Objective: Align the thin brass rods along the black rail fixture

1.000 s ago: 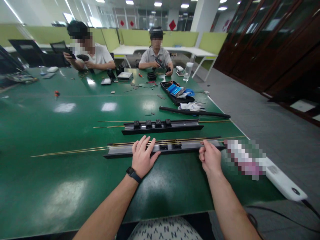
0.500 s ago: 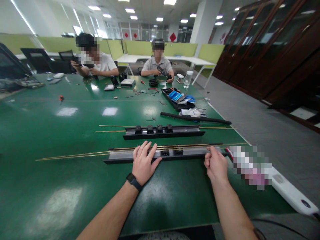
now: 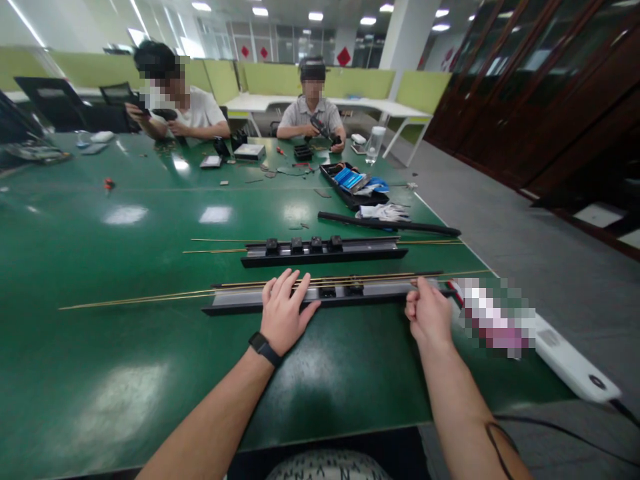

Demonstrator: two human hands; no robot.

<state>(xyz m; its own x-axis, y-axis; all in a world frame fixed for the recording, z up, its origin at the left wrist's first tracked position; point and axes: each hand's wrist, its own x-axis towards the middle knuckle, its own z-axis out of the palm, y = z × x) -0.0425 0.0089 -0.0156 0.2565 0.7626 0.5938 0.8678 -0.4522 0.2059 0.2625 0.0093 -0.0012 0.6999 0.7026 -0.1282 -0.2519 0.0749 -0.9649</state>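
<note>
A long dark channel with a grey inside [image 3: 385, 289] lies across the green table in front of me. Thin brass rods [image 3: 135, 301] run along it and stick out past its ends. My left hand [image 3: 285, 310], wearing a dark wristwatch [image 3: 265, 347], rests over the channel and rods with its fingers spread. To its right, black blocks [image 3: 354, 287] sit inside the channel. My right hand [image 3: 431, 310] is closed in a pinch at the channel's right end; what lies between the fingertips is hidden.
Behind is a second channel [image 3: 360, 256] with several black blocks and rods. Beyond lie a black bar [image 3: 390, 225], white gloves [image 3: 384, 212] and a black tray [image 3: 330, 175]. A white power strip [image 3: 570, 357] lies at right. Two people sit across the table.
The view has tilted down a little, so everything appears higher in the picture. Both hands keep their places on the near channel.
</note>
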